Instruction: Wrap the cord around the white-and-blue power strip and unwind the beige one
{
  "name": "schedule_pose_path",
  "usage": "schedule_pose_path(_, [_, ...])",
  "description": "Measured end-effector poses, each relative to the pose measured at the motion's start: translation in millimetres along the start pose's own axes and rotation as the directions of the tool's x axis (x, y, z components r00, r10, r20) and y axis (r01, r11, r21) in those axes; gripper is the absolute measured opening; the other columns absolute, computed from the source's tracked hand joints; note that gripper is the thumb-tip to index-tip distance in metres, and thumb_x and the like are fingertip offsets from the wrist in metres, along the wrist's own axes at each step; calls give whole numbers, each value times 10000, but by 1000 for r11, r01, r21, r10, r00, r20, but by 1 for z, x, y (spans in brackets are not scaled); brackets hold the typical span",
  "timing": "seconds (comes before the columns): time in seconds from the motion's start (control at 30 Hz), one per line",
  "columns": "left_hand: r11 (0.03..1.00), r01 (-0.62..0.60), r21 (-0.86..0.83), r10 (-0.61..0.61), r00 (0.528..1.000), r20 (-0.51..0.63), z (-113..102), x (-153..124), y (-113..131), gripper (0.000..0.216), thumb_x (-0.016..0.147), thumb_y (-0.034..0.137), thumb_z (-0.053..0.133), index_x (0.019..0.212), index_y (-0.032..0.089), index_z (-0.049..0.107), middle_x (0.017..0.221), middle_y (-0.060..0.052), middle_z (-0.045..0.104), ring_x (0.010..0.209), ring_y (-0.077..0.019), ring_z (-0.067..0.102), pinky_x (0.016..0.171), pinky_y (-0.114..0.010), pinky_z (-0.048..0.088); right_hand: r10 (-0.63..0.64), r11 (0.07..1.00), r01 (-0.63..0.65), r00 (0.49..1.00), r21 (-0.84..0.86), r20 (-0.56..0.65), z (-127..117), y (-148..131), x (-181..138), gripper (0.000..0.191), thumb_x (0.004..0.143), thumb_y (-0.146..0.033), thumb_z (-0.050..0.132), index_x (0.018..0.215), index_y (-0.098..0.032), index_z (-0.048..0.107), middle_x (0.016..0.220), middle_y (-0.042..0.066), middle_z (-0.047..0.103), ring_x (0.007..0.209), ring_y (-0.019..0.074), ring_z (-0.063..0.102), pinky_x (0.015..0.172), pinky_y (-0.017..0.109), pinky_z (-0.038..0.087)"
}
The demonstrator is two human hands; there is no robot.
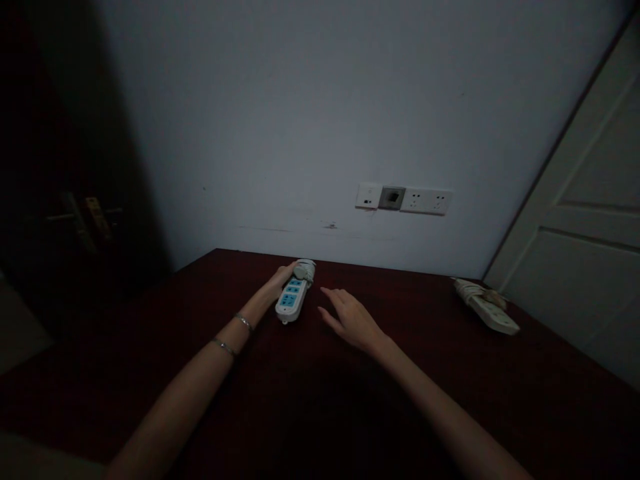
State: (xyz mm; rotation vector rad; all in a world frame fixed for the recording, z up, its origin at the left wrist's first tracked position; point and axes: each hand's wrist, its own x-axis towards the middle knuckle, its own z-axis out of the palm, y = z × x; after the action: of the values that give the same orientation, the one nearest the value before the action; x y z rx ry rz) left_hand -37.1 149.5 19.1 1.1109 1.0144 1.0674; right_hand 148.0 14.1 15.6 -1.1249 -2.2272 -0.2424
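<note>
A white power strip [291, 301] with blue socket faces is near the middle of the dark red table [240, 413]. Its white cord [305, 270] is wound around the far end. My left hand [281, 278] grips the strip's left side near that wound end, its fingers partly hidden behind the strip. To the right of the strip, my right hand [350, 318] hovers with fingers apart, holding nothing and not touching the strip.
Toward the table's right edge lies a second white power strip [493, 316], cord wrapped around it. Wall outlets [425, 201] and a grey socket plate [391, 198] are set in the wall behind. A pale panelled door [590, 220] stands right; a dark door handle [97, 217] shows left.
</note>
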Motion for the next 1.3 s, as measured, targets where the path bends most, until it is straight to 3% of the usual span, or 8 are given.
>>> schedule_pose_path(0.23, [985, 19, 171, -18, 1000, -7, -32, 16, -19, 229, 731, 344, 577, 691, 121, 612, 564, -49, 634, 471, -138, 555, 466, -237, 428, 84, 996, -84, 996, 3, 40, 10, 33, -9, 386, 900, -323, 394, 1230, -146, 493, 1150, 136, 595, 1074, 232, 553, 935, 421, 437])
schedule_pose_path(0.43, [973, 10, 233, -10, 1000, -2, -31, 20, -29, 214, 738, 308, 551, 654, 119, 604, 551, -49, 624, 456, -136, 551, 470, -242, 430, 126, 992, -125, 986, -14, 108, 16, 46, -15, 393, 908, -332, 369, 1203, -111, 505, 1134, 152, 591, 1061, 228, 554, 919, 398, 443])
schedule_pose_path(1.0, [931, -28, 364, 18, 999, 33, -34, 25, -39, 211, 739, 294, 536, 686, 108, 622, 617, -59, 656, 511, -142, 579, 486, -230, 430, 182, 983, -173, 958, -59, 221, 9, 46, -17, 401, 917, -346, 344, 1191, -109, 518, 1112, 138, 589, 1020, 211, 568, 904, 330, 433])
schedule_pose_path(1.3, [888, -22, 460, 17, 1000, 15, -28, 16, -28, 221, 709, 325, 552, 654, 118, 608, 579, -47, 620, 528, -143, 555, 469, -218, 391, 202, 979, -193, 956, -61, 212, 7, 55, -17, 394, 917, -346, 340, 1187, -120, 518, 1126, 137, 584, 1014, 202, 574, 886, 310, 433])
